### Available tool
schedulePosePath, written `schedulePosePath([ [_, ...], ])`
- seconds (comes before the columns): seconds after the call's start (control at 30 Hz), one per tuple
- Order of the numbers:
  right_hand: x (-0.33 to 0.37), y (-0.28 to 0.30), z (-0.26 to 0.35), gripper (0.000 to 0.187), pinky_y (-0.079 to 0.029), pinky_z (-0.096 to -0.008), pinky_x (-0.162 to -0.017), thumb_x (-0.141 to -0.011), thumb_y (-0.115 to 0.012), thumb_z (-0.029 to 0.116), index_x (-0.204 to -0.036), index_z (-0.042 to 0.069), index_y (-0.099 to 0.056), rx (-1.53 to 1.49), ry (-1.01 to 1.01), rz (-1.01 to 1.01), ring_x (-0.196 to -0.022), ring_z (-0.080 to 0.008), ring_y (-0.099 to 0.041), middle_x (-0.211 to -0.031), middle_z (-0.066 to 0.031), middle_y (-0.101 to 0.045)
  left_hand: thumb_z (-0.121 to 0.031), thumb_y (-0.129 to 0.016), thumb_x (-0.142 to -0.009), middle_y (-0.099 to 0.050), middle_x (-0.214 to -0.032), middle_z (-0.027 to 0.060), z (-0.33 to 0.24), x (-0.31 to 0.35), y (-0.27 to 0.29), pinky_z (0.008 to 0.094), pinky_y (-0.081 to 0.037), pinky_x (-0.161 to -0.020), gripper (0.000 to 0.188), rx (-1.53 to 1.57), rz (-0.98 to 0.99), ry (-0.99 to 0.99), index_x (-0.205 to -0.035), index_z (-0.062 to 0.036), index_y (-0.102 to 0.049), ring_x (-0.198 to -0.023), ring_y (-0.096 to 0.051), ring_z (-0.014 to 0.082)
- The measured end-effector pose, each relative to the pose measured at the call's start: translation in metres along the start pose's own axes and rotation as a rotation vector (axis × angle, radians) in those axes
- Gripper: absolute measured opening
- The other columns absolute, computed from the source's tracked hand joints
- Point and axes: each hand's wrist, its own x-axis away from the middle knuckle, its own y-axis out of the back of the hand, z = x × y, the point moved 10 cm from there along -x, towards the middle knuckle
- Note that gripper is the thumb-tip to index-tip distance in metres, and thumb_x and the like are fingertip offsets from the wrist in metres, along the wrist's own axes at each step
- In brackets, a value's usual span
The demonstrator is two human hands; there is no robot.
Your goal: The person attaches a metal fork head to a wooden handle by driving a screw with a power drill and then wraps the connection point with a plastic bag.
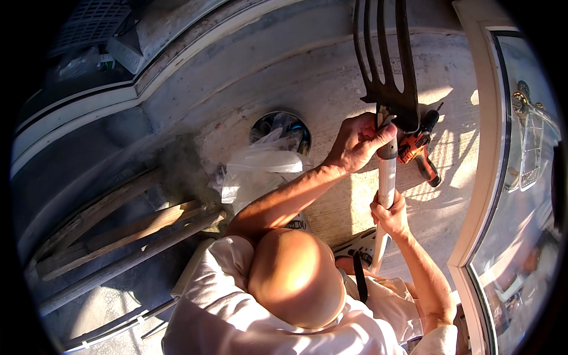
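The head view shows a concrete floor point(307, 77) below, with a dark garden fork point(387, 65) upright over it. The left hand point(358, 142) wraps the top of its pale handle point(387, 177) at the socket, the right hand point(390, 216) grips lower, and an orange cordless drill point(421, 151) lies just beside.

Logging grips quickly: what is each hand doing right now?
Left hand: closed around the pale handle just below the dark fork head.
Right hand: closed around the same handle, lower down.
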Motion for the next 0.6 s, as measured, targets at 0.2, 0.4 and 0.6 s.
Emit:
schedulePosePath([
  [0.2,-0.002,0.010,0.008,0.027,-0.049,-0.0262,-0.052,-0.080,-0.071,0.022,-0.088,0.002,-0.055,0.015,0.051,0.064,-0.059,-0.0101,-0.056,-0.070,-0.0017,-0.057,-0.030,-0.063,-0.095,-0.061,-0.088,0.0039,-0.001,0.005,-0.014,0.0270,-0.050,-0.070,0.033,-0.179,-0.034,-0.052,-0.108,-0.0011,-0.055,-0.080,-0.059,0.0101],
  [0.4,0.006,0.021,0.015,0.021,-0.048,-0.0289,-0.055,-0.082,-0.064,0.016,-0.092,0.001,-0.052,0.077,0.069,-0.012,-0.058,-0.0133,-0.053,-0.070,-0.0040,-0.052,-0.038,-0.062,-0.093,-0.058,-0.099,0.0180,-0.029,0.050,0.008,0.0365,-0.053,-0.074,0.055,-0.551,-0.064,-0.227,-0.129,-0.0003,-0.043,-0.090,-0.063,0.0270],
  [0.6,0.005,0.005,0.007,0.021,-0.047,-0.0293,-0.061,-0.087,-0.065,0.016,-0.097,0.004,-0.050,0.202,-0.017,0.061,-0.062,-0.0129,-0.055,-0.072,-0.0043,-0.056,-0.022,-0.065,-0.089,-0.063,-0.107,0.0161,0.039,0.168,0.029,0.0399,-0.053,-0.083,0.036,-0.572,0.548,0.120,-0.118,-0.0020,-0.057,-0.094,-0.064,0.0295],
])
